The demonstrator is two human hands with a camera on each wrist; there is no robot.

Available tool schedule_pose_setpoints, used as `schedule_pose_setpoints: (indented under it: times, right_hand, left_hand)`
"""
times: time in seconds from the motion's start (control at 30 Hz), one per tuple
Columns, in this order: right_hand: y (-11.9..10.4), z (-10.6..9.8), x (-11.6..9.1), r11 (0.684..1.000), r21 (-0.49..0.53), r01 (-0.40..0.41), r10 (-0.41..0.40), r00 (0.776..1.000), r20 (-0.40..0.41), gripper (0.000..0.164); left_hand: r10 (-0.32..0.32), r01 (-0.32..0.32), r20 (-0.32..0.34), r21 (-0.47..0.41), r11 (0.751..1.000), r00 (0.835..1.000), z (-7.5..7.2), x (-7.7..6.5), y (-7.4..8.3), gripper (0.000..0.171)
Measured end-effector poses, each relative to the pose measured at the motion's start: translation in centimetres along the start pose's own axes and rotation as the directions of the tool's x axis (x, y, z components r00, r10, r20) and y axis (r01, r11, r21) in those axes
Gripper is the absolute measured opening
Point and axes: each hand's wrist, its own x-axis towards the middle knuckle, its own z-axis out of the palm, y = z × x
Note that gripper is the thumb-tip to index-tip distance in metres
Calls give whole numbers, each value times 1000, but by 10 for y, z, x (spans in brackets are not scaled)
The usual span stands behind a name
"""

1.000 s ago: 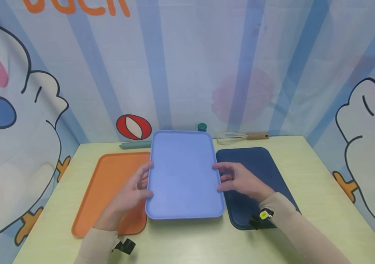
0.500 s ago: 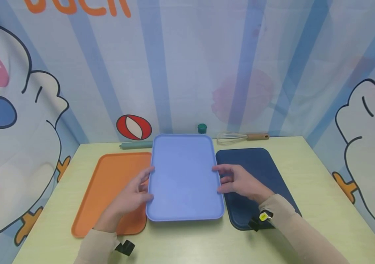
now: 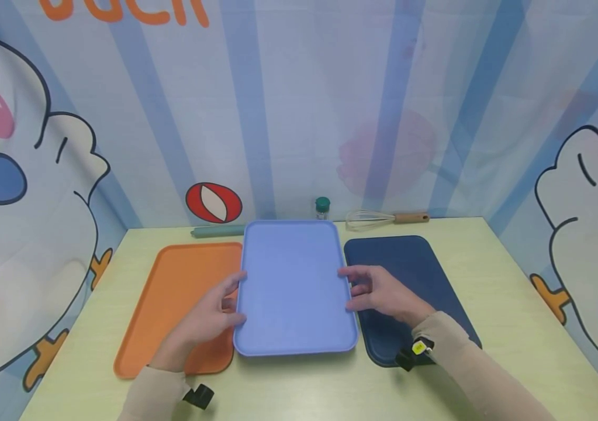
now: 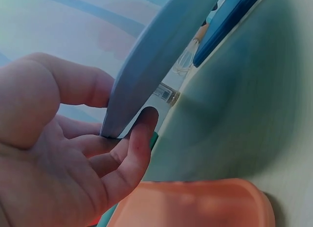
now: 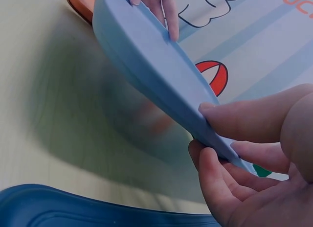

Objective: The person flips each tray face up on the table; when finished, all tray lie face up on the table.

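A light blue rectangular tray [image 3: 293, 286] is held between both hands, raised over the table with its shadow beneath it in the wrist views. My left hand [image 3: 209, 313] pinches its left rim, thumb on top and fingers underneath. On the opposite rim, my right hand [image 3: 383, 292] grips in the same way, as the right wrist view shows. To the left lies an orange tray [image 3: 172, 304], partly covered by the left hand. A dark blue tray [image 3: 404, 263] lies on the right, under the right forearm.
Along the back edge of the table [image 3: 509, 327] are a green rolling pin [image 3: 218, 231], partly hidden by the light blue tray, a small green-capped jar [image 3: 322, 206] and a whisk [image 3: 388, 218]. A printed cloth [image 3: 304, 105] hangs behind the table.
The light blue tray has come lower and a little nearer, both hands still gripping it. More of the green-capped jar shows behind its far rim. The other trays have not moved.
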Motion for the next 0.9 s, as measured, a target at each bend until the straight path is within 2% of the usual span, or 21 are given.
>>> schedule_pose_setpoints:
  times: [0.27, 0.53, 0.9]
  right_hand:
    - [2, 1, 1, 999, -47, -25, 24, 999, -21, 75]
    - [4, 2, 1, 994, -100, -34, 30, 999, -36, 75]
    - [10, 2, 0, 993, -109, -45, 42, 999, -29, 75]
  left_hand:
    - [-7, 7, 8, 5, 1000, 1000, 2, -1, -4, 81]
    - [4, -3, 41, -33, 999, 999, 3, 1, -9, 81]
    - [-11, 11, 35, 2, 1000, 999, 5, 4, -11, 81]
